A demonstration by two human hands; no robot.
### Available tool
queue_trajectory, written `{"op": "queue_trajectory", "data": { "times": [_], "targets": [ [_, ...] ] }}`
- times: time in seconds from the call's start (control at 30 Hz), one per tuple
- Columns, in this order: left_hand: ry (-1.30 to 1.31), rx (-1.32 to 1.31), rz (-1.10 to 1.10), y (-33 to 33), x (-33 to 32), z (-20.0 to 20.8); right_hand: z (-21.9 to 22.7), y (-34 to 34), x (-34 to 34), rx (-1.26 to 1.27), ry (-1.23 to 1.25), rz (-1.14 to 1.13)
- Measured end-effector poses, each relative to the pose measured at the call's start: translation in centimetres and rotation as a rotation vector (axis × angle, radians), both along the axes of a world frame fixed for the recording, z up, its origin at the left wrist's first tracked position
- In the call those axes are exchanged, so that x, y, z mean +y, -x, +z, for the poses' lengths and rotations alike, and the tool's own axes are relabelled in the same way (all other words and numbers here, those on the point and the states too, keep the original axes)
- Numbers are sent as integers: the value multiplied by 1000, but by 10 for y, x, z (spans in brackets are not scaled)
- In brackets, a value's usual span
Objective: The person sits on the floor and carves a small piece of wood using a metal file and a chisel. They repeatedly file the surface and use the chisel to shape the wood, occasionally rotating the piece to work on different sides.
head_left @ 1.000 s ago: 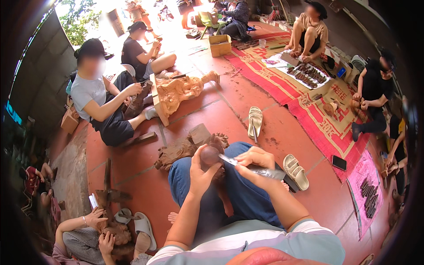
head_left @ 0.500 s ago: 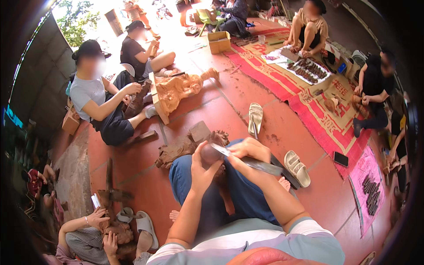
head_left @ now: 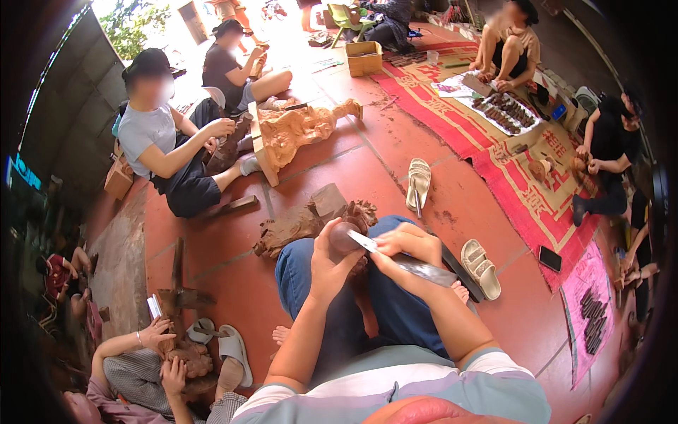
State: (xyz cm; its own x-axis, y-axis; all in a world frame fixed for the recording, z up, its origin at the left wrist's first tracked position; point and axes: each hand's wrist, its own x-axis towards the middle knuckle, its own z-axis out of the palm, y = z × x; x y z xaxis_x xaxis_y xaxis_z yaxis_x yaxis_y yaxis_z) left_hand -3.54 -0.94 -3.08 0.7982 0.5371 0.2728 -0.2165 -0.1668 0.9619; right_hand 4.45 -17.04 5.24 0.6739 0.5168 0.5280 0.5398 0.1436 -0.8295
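My left hand curls around a rounded, smooth dark-brown piece, likely wood, above my knees. My right hand is closed on a long flat metal blade, perhaps a carving knife. Its bright narrow end meets the right side of the brown piece, while the broad shiny part extends back under my right hand and wrist. Just beyond my knees, a rough carved brown wood piece lies on the floor. The lower part of the rounded piece is hidden by my fingers.
A large carved wooden figure lies ahead on the red tiles. Cream sandals and a phone are to the right, near a red patterned mat. Several other people sit around carving; one is close at lower left.
The whole view has shifted slightly, with surroundings now a little to the right. The blade has turned a little, its broad side catching more light. Both hands keep their holds.
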Motion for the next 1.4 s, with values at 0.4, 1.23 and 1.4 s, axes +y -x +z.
{"op": "queue_trajectory", "data": {
  "times": [0.4,1.23,1.4],
  "targets": [
    [-197,70,86,-1,6,-1,7,-1,-3,-122,-28,24],
    [-157,63,70,-1,9,-7,15,-16,18,-92,-78,80],
    [-230,36,80,0,7,-2,2,-11,0,-62,-55,58]
  ]
}}
